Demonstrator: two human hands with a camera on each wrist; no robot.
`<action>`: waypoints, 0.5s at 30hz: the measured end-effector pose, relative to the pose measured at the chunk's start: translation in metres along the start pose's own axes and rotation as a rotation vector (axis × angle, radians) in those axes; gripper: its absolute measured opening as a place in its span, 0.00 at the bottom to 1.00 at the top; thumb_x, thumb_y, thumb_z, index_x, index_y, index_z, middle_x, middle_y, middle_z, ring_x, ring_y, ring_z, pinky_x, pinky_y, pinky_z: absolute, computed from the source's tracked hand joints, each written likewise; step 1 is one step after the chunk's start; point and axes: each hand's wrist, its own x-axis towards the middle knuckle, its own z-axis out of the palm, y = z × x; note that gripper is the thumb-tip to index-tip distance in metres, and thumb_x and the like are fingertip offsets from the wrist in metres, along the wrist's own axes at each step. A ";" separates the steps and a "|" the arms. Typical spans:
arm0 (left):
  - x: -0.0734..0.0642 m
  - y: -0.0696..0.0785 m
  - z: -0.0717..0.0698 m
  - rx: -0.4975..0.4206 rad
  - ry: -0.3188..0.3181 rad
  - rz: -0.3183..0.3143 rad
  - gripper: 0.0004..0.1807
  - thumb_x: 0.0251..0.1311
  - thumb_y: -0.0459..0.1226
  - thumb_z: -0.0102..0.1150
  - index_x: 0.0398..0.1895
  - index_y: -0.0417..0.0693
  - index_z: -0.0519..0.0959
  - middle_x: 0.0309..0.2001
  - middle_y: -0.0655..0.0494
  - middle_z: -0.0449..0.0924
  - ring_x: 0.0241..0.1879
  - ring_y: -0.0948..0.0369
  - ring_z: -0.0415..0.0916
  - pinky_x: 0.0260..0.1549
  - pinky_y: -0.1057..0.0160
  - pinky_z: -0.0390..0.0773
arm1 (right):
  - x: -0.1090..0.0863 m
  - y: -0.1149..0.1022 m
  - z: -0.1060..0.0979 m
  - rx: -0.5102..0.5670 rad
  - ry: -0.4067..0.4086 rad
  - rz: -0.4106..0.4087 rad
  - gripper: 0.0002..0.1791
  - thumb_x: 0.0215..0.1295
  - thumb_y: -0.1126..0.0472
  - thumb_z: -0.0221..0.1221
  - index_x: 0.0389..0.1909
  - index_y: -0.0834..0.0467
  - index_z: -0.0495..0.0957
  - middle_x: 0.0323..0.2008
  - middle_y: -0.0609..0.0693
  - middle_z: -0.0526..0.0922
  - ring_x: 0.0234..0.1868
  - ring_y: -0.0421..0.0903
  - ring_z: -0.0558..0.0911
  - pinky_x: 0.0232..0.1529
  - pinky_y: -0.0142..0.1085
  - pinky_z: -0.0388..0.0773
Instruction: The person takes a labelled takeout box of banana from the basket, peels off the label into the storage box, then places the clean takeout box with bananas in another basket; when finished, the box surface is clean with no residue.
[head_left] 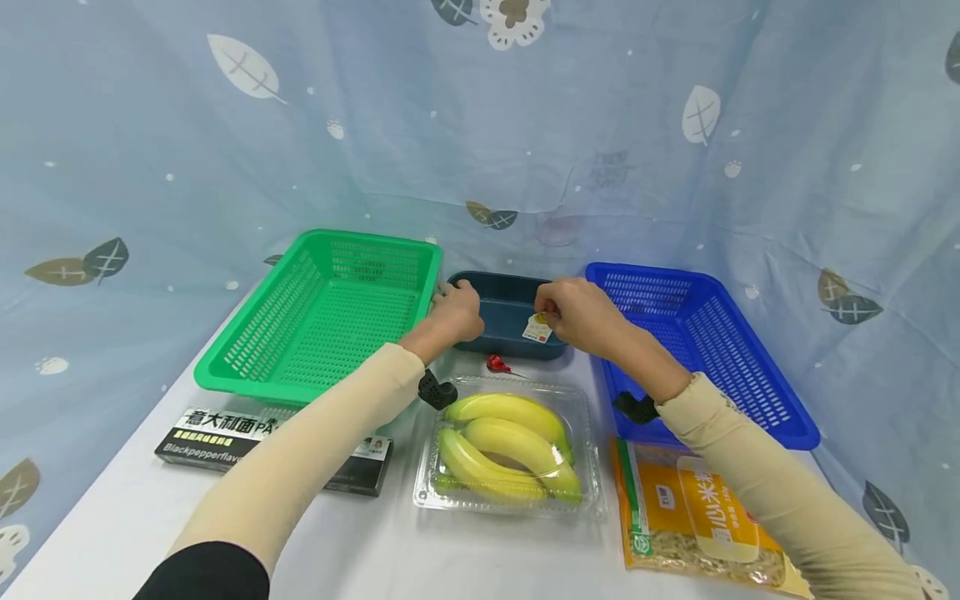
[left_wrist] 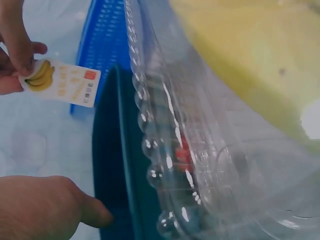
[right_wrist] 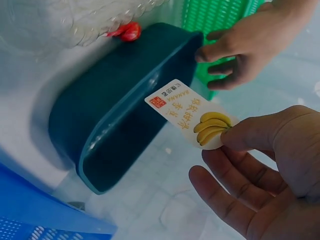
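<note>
Between thumb and fingers, my right hand (head_left: 583, 315) pinches a small white card (right_wrist: 184, 111) printed with a banana bunch, held above the right end of a dark teal tub (head_left: 498, 343). At the tub's left end is my left hand (head_left: 453, 315), its fingers loosely bent and the thumb close over the rim in the right wrist view. Nearer to me, a clear plastic box (head_left: 431, 492) holds several bananas (head_left: 517, 442). A small red object (head_left: 497, 364) lies between box and tub.
A green basket (head_left: 262, 386) stands to the left of the tub, a blue basket (head_left: 757, 350) to its right. The black pasta box (head_left: 202, 446) lies at front left, partly behind my left sleeve. At front right is an orange noodle packet (head_left: 675, 508). A patterned curtain (head_left: 480, 125) hangs behind.
</note>
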 end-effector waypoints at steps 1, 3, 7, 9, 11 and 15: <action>0.003 0.001 0.002 0.009 0.004 -0.006 0.45 0.71 0.44 0.55 0.77 0.30 0.42 0.74 0.24 0.45 0.73 0.33 0.48 0.67 0.41 0.59 | 0.001 0.001 0.001 -0.002 -0.004 0.003 0.04 0.63 0.71 0.64 0.37 0.60 0.85 0.33 0.51 0.82 0.32 0.47 0.79 0.34 0.42 0.80; 0.007 0.001 0.005 0.023 0.017 -0.017 0.47 0.71 0.45 0.57 0.76 0.28 0.42 0.73 0.23 0.45 0.72 0.32 0.49 0.67 0.41 0.61 | 0.003 0.005 0.003 -0.003 -0.012 0.007 0.04 0.63 0.71 0.64 0.37 0.60 0.84 0.32 0.52 0.82 0.31 0.47 0.79 0.34 0.42 0.80; 0.015 0.000 0.008 0.050 0.053 -0.027 0.45 0.70 0.42 0.58 0.74 0.23 0.46 0.71 0.23 0.50 0.67 0.32 0.60 0.59 0.45 0.73 | 0.008 0.014 0.007 -0.012 -0.021 0.011 0.05 0.63 0.71 0.63 0.37 0.61 0.84 0.32 0.52 0.83 0.30 0.47 0.80 0.34 0.43 0.81; 0.018 0.000 0.009 0.072 0.073 -0.015 0.41 0.71 0.40 0.57 0.73 0.22 0.50 0.70 0.24 0.55 0.61 0.36 0.68 0.50 0.50 0.80 | 0.010 0.018 0.008 -0.016 -0.025 0.017 0.05 0.63 0.72 0.63 0.37 0.62 0.84 0.32 0.53 0.83 0.30 0.48 0.80 0.34 0.43 0.81; 0.021 -0.002 0.010 0.109 0.087 0.005 0.36 0.71 0.38 0.56 0.71 0.21 0.55 0.65 0.27 0.63 0.52 0.42 0.76 0.41 0.55 0.83 | 0.014 0.022 0.010 -0.023 -0.032 0.022 0.06 0.63 0.73 0.61 0.37 0.62 0.84 0.33 0.53 0.84 0.30 0.48 0.80 0.34 0.43 0.81; 0.024 -0.001 0.009 0.163 0.097 0.043 0.16 0.72 0.34 0.54 0.53 0.29 0.76 0.47 0.38 0.77 0.35 0.53 0.77 0.26 0.62 0.77 | 0.021 0.029 0.015 -0.035 -0.054 0.041 0.08 0.63 0.74 0.59 0.38 0.63 0.84 0.34 0.55 0.84 0.31 0.50 0.81 0.33 0.43 0.81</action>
